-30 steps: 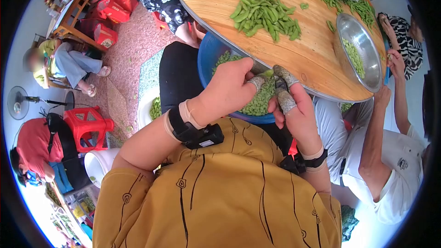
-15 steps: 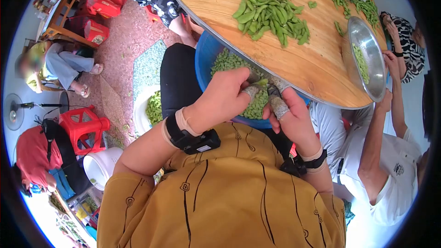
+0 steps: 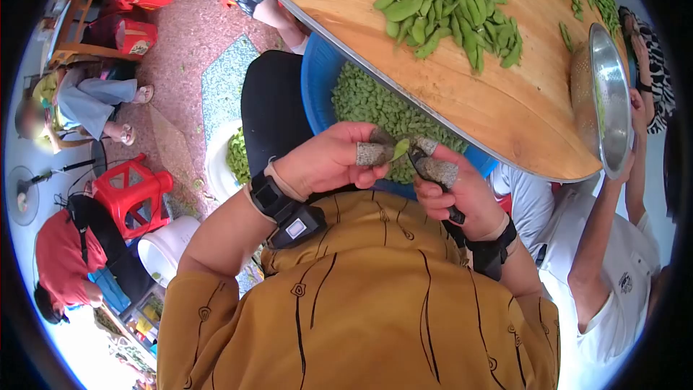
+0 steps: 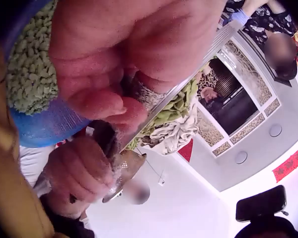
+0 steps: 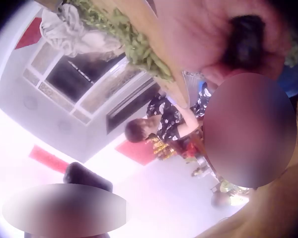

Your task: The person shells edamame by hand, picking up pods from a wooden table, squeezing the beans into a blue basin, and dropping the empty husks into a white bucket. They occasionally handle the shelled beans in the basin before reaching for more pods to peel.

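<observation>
Between its thumb and fingers, my left hand (image 3: pixel 325 160) pinches a green soybean pod (image 3: pixel 401 149). My right hand (image 3: pixel 471 196) meets it at the pod and grips a small black-handled tool (image 3: pixel 455 214), whose handle (image 5: pixel 246 40) also shows inside the palm in the right wrist view. Its working end is mostly hidden by fingers. Grey wraps cover fingertips and thumbs on both hands. Below and beyond the hands, a blue basin (image 3: pixel 312 87) holds many shelled green beans (image 3: pixel 368 101), partly under the table edge. The left wrist view shows these beans beside my left hand.
A round wooden table (image 3: pixel 325 3) carries a heap of pods (image 3: pixel 455 11). At its right edge another person's hands hold a tilted metal colander (image 3: pixel 613 101). A white bucket of green pods (image 3: pixel 216 162), a red stool (image 3: pixel 130 191) and a white bucket (image 3: pixel 170 245) stand left.
Both hands have come lower and closer to my body, off the table edge, with the pod turned between them. The metal colander has tipped further onto its side. The head view has shifted.
</observation>
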Action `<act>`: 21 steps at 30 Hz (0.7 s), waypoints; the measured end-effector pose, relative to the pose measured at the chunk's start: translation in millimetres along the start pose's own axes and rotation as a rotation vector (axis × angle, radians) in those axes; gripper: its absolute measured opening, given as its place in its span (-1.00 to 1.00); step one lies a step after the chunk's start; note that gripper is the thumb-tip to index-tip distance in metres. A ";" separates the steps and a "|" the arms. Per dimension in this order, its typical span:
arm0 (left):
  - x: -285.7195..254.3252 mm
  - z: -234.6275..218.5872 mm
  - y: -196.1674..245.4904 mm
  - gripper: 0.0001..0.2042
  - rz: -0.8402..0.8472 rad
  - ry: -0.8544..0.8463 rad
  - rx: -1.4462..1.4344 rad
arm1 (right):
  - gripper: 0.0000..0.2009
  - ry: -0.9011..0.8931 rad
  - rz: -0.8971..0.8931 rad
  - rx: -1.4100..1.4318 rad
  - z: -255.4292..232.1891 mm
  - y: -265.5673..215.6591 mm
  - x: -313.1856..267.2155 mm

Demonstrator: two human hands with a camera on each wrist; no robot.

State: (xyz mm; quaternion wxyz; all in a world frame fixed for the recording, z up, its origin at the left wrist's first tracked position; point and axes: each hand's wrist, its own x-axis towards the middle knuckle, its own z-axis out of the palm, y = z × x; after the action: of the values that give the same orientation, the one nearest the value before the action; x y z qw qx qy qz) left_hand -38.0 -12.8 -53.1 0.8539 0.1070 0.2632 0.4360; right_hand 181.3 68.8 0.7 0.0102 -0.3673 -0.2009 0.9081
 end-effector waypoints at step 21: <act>13.0 -8.0 0.9 -0.81 0.029 0.028 -0.223 | -0.75 0.078 -0.047 -0.005 -2.5 -0.3 18.4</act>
State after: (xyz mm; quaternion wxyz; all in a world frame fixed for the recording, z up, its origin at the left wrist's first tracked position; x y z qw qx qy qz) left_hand -36.7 -2.3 -64.0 0.8503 0.0089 0.2234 0.4765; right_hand 169.5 73.0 -13.0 0.0385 -0.3974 -0.2110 0.8922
